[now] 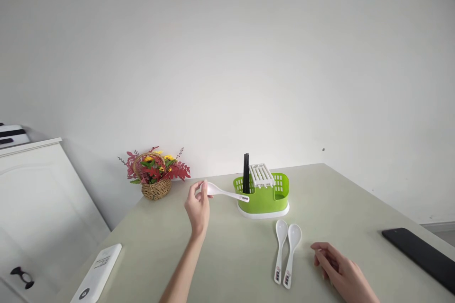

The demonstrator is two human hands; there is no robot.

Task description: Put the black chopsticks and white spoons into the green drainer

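Note:
My left hand (197,208) is raised over the table and pinches the bowl end of a white spoon (227,192). The spoon's handle points right and reaches the left rim of a green cutlery holder (265,196). Black chopsticks (246,173) stand upright in the holder's left part, and a white slotted insert (262,174) sits in its middle. Two more white spoons (286,252) lie side by side on the table in front of the holder, bowls pointing away from me. My right hand (341,272) rests on the table just right of them, fingers loosely curled, holding nothing.
A wicker basket of red and yellow flowers (155,174) stands at the table's back left by the wall. A white flat device (97,278) lies near the front left edge. A black flat object (421,254) lies at the right edge. A white cabinet (39,194) stands left of the table.

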